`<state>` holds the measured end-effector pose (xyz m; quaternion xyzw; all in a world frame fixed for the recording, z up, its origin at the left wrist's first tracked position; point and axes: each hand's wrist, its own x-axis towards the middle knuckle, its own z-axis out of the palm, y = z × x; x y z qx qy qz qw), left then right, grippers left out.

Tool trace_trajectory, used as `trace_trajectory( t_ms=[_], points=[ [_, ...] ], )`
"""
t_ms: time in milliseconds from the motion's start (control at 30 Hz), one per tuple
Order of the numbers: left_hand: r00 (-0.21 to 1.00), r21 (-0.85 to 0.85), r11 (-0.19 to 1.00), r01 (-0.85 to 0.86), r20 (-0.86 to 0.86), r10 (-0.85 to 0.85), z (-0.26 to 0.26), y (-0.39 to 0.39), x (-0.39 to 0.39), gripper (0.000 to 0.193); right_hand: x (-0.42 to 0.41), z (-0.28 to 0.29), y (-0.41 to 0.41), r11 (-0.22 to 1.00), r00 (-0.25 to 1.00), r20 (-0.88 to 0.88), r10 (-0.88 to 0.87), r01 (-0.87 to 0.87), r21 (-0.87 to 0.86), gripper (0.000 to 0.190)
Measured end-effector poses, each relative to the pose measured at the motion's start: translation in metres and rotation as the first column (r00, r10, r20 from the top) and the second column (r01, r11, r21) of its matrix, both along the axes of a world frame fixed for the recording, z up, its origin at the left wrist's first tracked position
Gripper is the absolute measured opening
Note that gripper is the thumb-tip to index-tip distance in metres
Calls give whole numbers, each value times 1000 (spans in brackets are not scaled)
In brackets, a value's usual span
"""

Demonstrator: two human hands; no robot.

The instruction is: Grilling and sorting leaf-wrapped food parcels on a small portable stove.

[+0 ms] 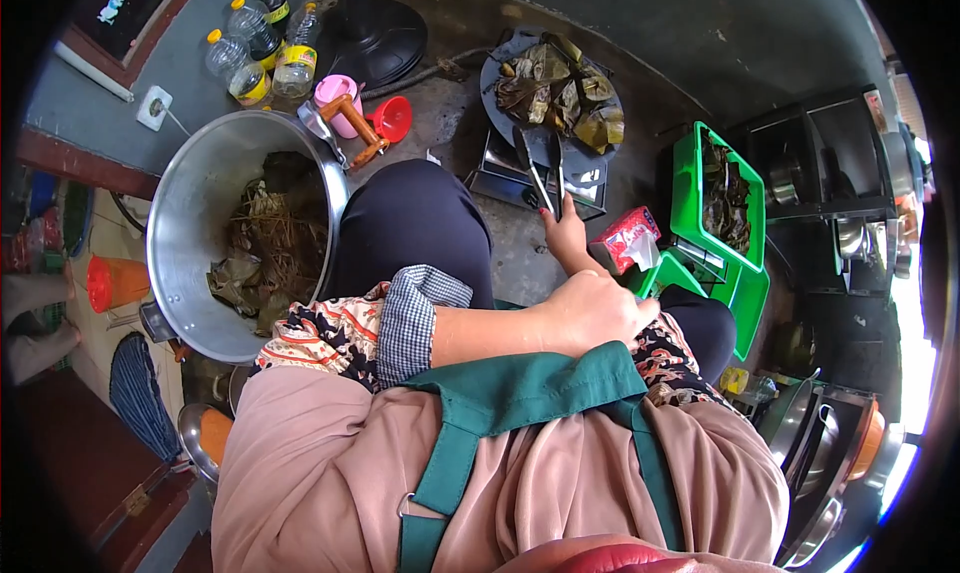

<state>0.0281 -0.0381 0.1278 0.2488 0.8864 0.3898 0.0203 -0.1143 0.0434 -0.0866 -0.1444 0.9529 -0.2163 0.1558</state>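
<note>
My right hand (564, 231) is closed around the handles of metal kitchen tongs (536, 179). The tongs' tips are apart at the near edge of a round dark pan (499, 96) on a stove (506, 171). Several folded leaf-wrapped parcels (547, 85), browned in places, lie on the pan. My left hand (596, 314) crosses my chest and rests over my right forearm by the sleeve, fingers curled; whether it grips anything there is hidden. A large metal pot (172, 235) at my left holds leaf parcels and dry, straw-like strands (274, 231).
Right of the stove are a tissue box (624, 239) and green plastic baskets (686, 198), one holding leaf parcels (724, 198). Beyond the pot stand oil bottles (296, 66), a pink container (337, 96), a red funnel (391, 119) and a black stand base (382, 40). Dark shelves (832, 209) hold cookware.
</note>
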Motion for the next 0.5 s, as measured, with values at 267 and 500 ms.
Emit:
trace_trajectory(
  t_ms=[267, 500],
  points=[
    [915, 404, 914, 26, -379, 142, 7, 12, 1, 68, 1, -9, 5, 996, 995, 72, 65, -69, 49, 86],
    [931, 386, 922, 34, -348, 112, 0, 15, -2, 65, -5, -14, 6, 997, 997, 12, 71, -71, 24, 74]
  ],
)
